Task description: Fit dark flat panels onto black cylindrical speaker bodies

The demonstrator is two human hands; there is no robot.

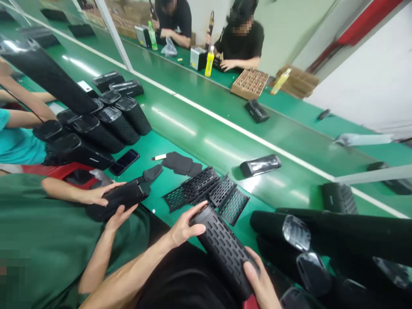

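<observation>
Over my lap I hold a long black casing with a slotted grille face (222, 242), tilted down to the right. My left hand (185, 227) grips its upper end, thumb on the grille side and fingers along the far edge. Around the lower end wraps my right hand (262, 277), its thumb lying on the slots. Just beyond my left hand, several loose black perforated grilles (234, 207) lie in an overlapping pile on the green table. Behind them are flat black sheets (180, 163).
To my left a co-worker in a green shirt holds another black casing (120, 199). Black casings stand grouped at the left (111, 122) and right (312, 272). A glossy black casing (261, 166) lies on the green conveyor (193, 116). A phone (125, 162) lies on the table.
</observation>
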